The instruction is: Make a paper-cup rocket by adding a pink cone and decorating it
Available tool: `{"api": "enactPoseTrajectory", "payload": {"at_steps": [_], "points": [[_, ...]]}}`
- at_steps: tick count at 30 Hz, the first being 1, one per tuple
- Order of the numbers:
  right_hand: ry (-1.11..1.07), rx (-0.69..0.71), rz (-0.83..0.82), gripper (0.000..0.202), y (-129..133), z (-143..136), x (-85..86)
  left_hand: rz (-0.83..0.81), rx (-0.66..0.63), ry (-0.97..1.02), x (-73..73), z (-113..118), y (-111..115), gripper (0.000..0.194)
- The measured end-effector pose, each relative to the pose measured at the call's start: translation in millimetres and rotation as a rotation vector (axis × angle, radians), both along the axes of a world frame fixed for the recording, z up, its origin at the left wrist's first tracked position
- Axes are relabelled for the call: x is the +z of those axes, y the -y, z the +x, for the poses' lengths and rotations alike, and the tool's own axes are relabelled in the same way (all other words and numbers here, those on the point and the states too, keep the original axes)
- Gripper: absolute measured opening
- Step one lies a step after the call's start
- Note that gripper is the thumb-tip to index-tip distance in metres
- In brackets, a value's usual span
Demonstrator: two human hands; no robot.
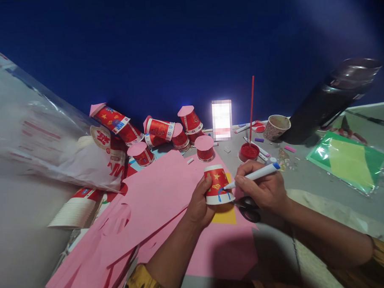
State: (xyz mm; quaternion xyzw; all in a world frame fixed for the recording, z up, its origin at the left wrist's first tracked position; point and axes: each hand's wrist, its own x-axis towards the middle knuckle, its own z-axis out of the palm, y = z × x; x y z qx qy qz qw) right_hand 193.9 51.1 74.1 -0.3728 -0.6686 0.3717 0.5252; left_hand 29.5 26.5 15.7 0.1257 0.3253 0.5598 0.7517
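Upside down in my left hand (200, 201) is a red paper cup (217, 181) with gold stars and a white rim, the fingers wrapped round its side. Blue lines mark the lower part of the cup. My right hand (266, 186) grips a white marker (255, 174) with a blue end, and its tip meets the cup at the blue lines. Black-handled scissors (249, 209) lie just under the right hand. Beneath both hands spreads pink paper (223, 248), with a yellow piece (225, 217) on it.
Several red cups with pink paper tops (205, 148) stand or lean at the back. A plastic bag (51, 120) and stacked cups (75, 208) are at left. At right are a red pot (248, 151) with a stick, a patterned cup (276, 127), a dark flask (330, 99) and a green packet (347, 162).
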Motion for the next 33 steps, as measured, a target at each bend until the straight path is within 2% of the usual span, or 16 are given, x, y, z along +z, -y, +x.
{"api": "enactPoseTrajectory", "payload": {"at_steps": [17,33], "points": [[0.067,0.019,-0.055,0.017,0.6,1.3,-2.9,0.049,0.004,-0.041,-2.9,1.5,1.0,0.055],[0.072,0.009,-0.028,0.017,0.9,-0.1,-2.9,0.054,-0.010,-0.016,-4.1,2.6,2.1,0.052]]}}
